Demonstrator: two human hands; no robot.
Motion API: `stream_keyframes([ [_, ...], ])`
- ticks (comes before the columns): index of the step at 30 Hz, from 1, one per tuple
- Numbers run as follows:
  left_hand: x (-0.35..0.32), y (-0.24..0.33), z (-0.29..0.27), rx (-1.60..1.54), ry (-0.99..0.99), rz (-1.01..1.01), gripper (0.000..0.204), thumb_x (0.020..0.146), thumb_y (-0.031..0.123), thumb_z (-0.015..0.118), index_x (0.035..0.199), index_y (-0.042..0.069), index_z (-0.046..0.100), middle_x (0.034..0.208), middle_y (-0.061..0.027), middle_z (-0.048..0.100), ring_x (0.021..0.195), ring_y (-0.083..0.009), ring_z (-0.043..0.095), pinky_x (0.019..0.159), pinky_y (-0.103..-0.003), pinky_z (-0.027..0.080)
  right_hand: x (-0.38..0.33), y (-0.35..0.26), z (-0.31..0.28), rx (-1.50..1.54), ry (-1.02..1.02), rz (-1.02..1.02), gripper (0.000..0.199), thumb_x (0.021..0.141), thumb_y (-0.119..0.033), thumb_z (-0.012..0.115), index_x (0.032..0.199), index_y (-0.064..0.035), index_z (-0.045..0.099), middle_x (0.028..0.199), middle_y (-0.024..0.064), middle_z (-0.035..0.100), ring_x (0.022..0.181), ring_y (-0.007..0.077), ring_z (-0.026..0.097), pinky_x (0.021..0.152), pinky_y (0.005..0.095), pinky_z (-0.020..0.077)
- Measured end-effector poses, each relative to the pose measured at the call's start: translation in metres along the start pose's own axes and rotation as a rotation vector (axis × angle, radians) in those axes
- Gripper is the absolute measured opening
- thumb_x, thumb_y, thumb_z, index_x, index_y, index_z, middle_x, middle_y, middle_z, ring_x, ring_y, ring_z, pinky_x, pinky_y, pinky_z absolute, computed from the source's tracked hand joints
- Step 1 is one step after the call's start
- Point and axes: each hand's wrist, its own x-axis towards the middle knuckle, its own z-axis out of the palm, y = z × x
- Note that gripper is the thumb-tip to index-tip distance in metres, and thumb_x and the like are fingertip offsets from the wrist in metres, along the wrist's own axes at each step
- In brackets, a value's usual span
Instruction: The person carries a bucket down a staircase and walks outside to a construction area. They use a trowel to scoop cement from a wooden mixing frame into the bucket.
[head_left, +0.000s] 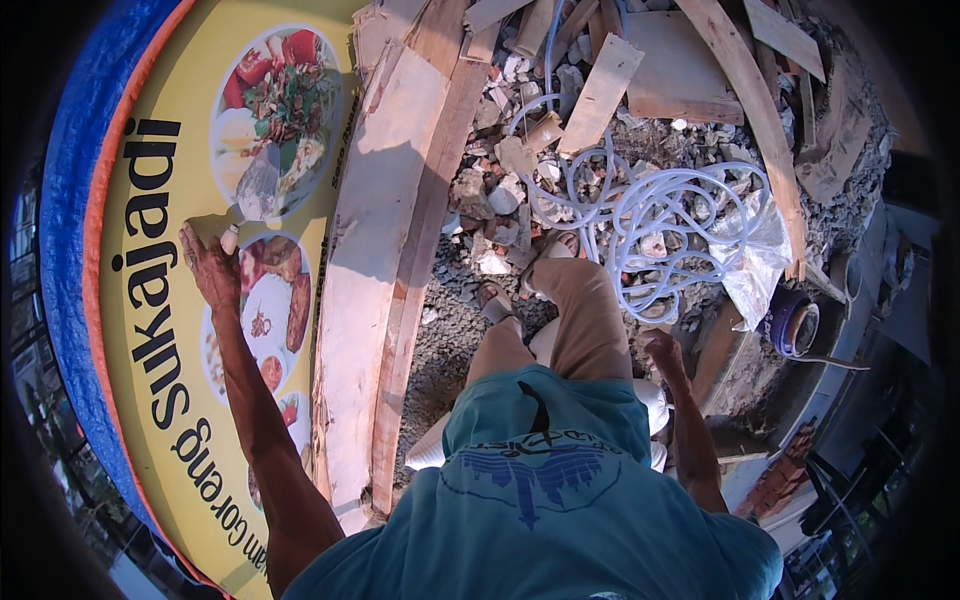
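Note:
On the left, my left hand (212, 270) is low over a yellow banner (150, 80) printed with pictures of food. A trowel (258, 188) with a grey blade and a short light handle points away from it. The handle comes out at the thumb side of the hand, which grips it, while other fingers stretch toward the left. My right hand (664, 352) hangs beside my right knee with its fingers curled. What it holds, if anything, is hidden. Beyond it a clear coiled hose (640, 235) lies over rubble.
Long wooden planks (385, 200) run along the banner's right edge. Broken boards (602, 95) and rubble (490, 200) cover the ground ahead of my feet. A crumpled clear plastic sheet (755, 260) lies by the hose. A dark round bucket (793, 322) stands at the right.

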Motion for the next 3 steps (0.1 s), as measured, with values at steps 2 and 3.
stream_keyframes([
  [2,0.005,-0.004,0.008,0.017,-0.099,-0.071,0.049,0.072,0.019,0.071,0.118,0.009,0.058,0.147,-0.0191,0.019,0.136,-0.0372,0.019,0.112,-0.042,0.018,0.018,-0.004,0.002,0.003,-0.055,0.055,0.045,0.071,-0.008,0.052,0.115,-0.0044,0.058,0.066,0.0101,0.060,0.051,0.0145,0.057,0.045,0.0277,0.0489],
  [3,0.006,-0.007,0.013,0.027,-0.142,-0.118,0.054,0.072,0.021,0.072,0.122,0.010,0.056,0.148,-0.0189,0.019,0.136,-0.0377,0.019,0.113,-0.042,0.016,0.024,-0.014,0.002,-0.023,-0.076,0.084,0.050,0.070,-0.009,0.052,0.120,-0.0061,0.056,0.067,0.0107,0.060,0.052,0.0149,0.058,0.046,0.0278,0.0500],
])
